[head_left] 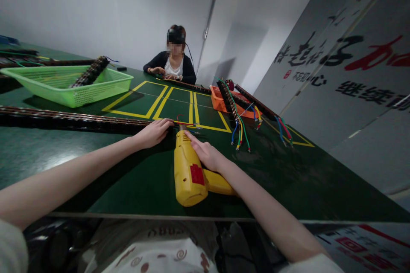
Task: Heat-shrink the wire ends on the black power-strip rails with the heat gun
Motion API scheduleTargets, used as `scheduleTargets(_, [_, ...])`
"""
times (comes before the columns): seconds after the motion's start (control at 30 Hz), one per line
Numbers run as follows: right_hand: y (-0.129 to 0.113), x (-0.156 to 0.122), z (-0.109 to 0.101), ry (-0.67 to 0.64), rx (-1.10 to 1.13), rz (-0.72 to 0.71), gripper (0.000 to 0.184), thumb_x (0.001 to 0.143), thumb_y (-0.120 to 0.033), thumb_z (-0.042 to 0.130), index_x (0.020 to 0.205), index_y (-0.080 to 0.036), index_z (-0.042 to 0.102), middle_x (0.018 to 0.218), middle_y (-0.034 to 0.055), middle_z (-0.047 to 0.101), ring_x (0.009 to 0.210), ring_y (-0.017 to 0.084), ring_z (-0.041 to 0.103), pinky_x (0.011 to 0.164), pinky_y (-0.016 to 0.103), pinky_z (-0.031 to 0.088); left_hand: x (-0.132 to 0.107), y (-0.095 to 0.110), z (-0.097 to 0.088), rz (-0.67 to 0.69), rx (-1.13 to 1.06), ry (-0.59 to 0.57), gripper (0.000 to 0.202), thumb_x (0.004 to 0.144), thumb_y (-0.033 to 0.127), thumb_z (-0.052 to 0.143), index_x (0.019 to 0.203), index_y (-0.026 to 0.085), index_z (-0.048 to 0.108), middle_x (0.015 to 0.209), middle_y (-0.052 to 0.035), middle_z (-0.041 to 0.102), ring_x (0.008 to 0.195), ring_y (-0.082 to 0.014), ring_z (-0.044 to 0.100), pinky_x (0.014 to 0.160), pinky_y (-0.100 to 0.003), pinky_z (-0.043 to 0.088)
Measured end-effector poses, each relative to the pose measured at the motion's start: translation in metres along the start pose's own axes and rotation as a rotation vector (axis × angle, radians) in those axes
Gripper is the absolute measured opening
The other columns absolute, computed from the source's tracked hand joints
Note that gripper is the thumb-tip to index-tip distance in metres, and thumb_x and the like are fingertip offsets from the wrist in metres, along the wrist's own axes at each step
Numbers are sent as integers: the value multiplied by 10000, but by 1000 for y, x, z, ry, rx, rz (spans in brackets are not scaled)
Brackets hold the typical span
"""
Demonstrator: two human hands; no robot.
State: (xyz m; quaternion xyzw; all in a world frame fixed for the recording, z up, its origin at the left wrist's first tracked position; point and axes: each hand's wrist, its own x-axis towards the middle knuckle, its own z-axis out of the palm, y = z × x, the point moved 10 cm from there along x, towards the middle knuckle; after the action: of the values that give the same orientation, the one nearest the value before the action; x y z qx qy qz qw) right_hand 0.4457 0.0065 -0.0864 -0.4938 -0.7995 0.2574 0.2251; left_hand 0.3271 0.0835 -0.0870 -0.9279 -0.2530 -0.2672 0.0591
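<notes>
My left hand (155, 133) is closed around the right end of a long dark rod-like strip (80, 120) lined with coppery strands. From beside its fingertips a red and yellow wire (187, 123) with metal end lugs sticks out to the right. My right hand (206, 152) is at the front barrel of a yellow heat gun (187, 170), one finger lying along it near the metal nozzle; the other fingers are partly hidden. The gun's nozzle points away from me, close to the wire ends, and its handle runs right beneath my wrist.
A light green basket (77, 100) holding a dark strip stands at left. At right, an orange basket (218, 101) has strips leaning on it, with coloured lugged wires (240, 134) hanging out. Yellow tape (150, 108) marks the green table. A person (174, 62) sits opposite, hands on another strip.
</notes>
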Motion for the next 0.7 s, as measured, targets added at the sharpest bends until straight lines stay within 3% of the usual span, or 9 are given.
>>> scheduleTargets(0.37, [7, -1, -3, -8, 115, -20, 585, 915, -572, 305, 1397, -239, 310, 1398, 99, 404, 1263, 242, 404, 1066, 527, 256, 1, 0, 0, -14, -12, -8, 313, 859, 118, 363, 1161, 152, 437, 1250, -114, 477, 1142, -236, 470, 974, -402, 412])
scheduleTargets(0.7, [39, -27, -32, 68, 109, 91, 616, 912, -592, 275, 1402, -220, 296, 1408, 105, 392, 1288, 242, 372, 1086, 532, 203, 1, -1, 1, -15, 10, -9, 287, 881, 129, 364, 1156, 148, 443, 1265, -112, 471, 1139, -231, 476, 977, -383, 403])
